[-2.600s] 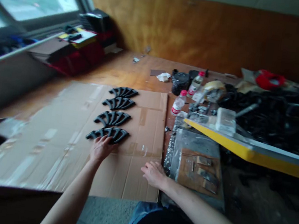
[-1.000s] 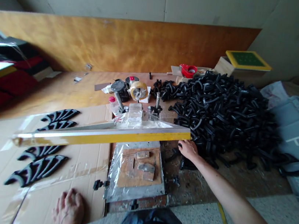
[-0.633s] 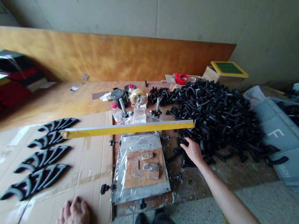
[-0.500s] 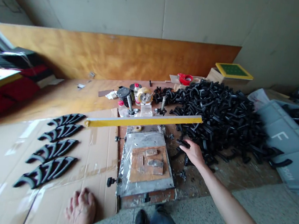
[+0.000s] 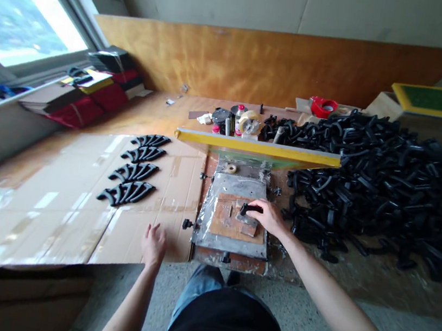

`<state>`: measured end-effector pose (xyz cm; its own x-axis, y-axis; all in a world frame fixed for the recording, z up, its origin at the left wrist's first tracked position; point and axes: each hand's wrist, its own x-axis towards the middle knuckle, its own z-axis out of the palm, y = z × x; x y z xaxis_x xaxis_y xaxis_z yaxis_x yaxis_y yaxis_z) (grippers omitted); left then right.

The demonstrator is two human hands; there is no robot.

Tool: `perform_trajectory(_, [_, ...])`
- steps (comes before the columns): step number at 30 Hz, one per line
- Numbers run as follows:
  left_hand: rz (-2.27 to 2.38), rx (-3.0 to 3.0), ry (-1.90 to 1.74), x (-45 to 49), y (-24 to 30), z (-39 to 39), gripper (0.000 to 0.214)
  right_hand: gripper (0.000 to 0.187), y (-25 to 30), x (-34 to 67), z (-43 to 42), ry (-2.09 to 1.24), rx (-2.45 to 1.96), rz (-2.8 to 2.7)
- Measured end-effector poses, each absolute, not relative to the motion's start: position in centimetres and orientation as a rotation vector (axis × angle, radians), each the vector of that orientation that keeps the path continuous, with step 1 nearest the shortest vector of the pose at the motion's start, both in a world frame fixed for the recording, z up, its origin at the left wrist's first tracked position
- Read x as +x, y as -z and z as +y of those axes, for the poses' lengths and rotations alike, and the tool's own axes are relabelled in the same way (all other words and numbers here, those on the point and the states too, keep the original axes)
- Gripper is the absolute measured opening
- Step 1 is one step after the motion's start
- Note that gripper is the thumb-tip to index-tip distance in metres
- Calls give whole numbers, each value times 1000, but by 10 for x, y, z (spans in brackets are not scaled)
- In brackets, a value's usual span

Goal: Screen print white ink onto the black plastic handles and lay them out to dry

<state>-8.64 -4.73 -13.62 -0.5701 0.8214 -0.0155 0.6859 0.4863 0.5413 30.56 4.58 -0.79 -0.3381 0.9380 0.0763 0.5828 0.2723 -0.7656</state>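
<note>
Since half a second ago, the right hand [image 5: 273, 218] has swung leftward from the near edge of the heap to above the metal plate, bringing along a short, curved, glossy black piece [image 5: 245, 209]. Thumb and fingers pinch that piece by its right end, its other end pointing left. It sits over the small dull blocks [image 5: 248, 228] on a square brown wooden board [image 5: 220, 228] — whether it touches them cannot be told.

Beneath the board lies a flat grey metal plate [image 5: 234, 247] partly wrapped in clear film, a black star-shaped knob [image 5: 187, 224] at its left side. Behind it, a long yellow-edged frame [image 5: 258, 148] is raised, above a small tan tape ring [image 5: 231, 168].

The left hand [image 5: 154, 241] is loose and released, fingers half curled, by the right part of a flattened brown cardboard sheet [image 5: 73, 221]; contact with the sheet is unclear. Farther back on the cardboard, four fanned rows of black curved pieces [image 5: 135, 171] lie one behind another. On the right spreads a large heap of similar black pieces [image 5: 378, 187] — a red tape dispenser [image 5: 323, 107] stands behind its left part.
</note>
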Motion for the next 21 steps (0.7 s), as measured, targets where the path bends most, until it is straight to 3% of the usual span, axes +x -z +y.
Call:
perform_trajectory(4, [2415, 1232, -875, -73, 128, -37, 45, 13, 34, 274, 52, -705, -1426, -2199])
perform_trajectory(11, [2089, 1247, -1242, -43, 78, 13, 34, 14, 56, 253, 49, -114, -1584, -2318])
perform_trajectory(14, [1889, 1241, -1418, -23, 25, 44, 35, 18, 50, 255, 51, -158, -1551, -2301])
perform_trajectory(17, [1539, 1220, -1630, 6, -40, 79, 49, 40, 48, 251, 51, -243, -1377, -2378])
perform_trajectory(19, [1331, 1200, -1629, 25, -77, 95, 54, 54, 51, 247, 46, -292, -1237, -2502])
perform_trajectory(21, [1211, 1184, -1585, 40, -101, 101, 59, 55, 54, 248, 37, -350, -1088, -2630])
